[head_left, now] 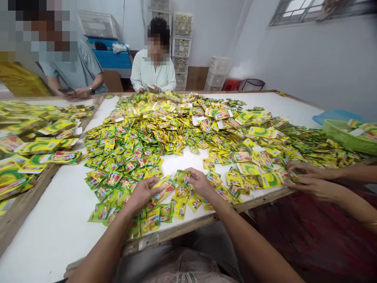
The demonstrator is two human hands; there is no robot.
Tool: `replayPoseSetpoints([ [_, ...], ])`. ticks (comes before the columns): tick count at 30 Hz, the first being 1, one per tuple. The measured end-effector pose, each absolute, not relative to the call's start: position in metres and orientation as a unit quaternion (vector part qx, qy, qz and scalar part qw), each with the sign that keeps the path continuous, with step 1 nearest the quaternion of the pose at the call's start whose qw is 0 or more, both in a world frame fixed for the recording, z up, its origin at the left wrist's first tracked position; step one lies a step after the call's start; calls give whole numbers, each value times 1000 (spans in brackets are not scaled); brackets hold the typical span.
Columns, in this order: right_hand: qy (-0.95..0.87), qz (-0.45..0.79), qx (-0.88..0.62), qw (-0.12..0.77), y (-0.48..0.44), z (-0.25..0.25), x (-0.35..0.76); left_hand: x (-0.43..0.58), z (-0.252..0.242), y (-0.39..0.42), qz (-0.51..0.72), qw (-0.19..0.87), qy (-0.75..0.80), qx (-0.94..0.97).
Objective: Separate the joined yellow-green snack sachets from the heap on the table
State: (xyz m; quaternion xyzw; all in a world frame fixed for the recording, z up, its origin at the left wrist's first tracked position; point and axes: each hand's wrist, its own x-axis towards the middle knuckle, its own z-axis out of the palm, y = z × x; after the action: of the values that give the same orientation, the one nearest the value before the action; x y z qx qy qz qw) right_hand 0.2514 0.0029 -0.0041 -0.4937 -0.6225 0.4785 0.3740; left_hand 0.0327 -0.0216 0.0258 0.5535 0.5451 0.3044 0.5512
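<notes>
Across the middle of the long white-topped table with a brown wooden edge (50,239) spreads a wide heap of small glossy yellow-green sachets (138,133); at the table's right end sits a shallow green plastic basket (344,135) holding more packets, with a pale blue plastic sheet (334,116) behind it; beyond the table's left edge lies a second table of larger yellow packets (38,145); past the far edge sit a person in a pale shirt (153,70) and a person in a grey shirt (79,70) holding a black phone (66,90), with stacked white plastic crates (181,47) behind them; along the table's right side, a co-worker's two hands (313,179) rest near the sachets, fingers curved downward; the person's forearms reach forward from the table's near edge, over the scattered sachets; the left hand (143,192) has its fingers curled around a yellow sachet (161,188), gripping it just above the heap's near fringe; the right hand (200,184) hangs beside it, palm down, fingers loosely spread and open, its fingertips (188,171) just by a green sachet (182,177).
</notes>
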Motion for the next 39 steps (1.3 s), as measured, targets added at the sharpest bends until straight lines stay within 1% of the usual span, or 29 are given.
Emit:
replayPoseSetpoints([
  [3,-687,429,-510,289,6,3,249,34,21,-22,329,609,536,483],
  [9,-764,359,-513,155,15,24,244,28,0,-19,359,630,523,447],
  [12,-781,347,-506,121,21,34,238,28,-4,-18,360,635,521,443],
  [15,-777,360,-502,122,24,41,234,28,-2,-18,365,639,510,445],
  [21,-725,357,-546,222,21,29,223,32,6,-20,366,682,477,415],
  [25,-700,367,-564,238,19,17,220,34,7,-20,354,705,478,387],
  [29,-677,354,-584,275,14,14,233,30,6,-18,384,706,495,330],
  [31,-699,303,-600,242,8,12,241,27,6,-17,398,690,510,325],
  [34,-760,213,-599,136,-3,3,248,23,5,-16,399,653,537,355],
  [35,-770,191,-598,115,-6,-1,248,23,5,-16,395,643,544,368],
  [37,-772,174,-600,119,-10,-6,248,22,4,-16,382,616,560,401],
  [39,-752,201,-606,168,-11,-6,248,20,3,-16,369,579,577,443],
])
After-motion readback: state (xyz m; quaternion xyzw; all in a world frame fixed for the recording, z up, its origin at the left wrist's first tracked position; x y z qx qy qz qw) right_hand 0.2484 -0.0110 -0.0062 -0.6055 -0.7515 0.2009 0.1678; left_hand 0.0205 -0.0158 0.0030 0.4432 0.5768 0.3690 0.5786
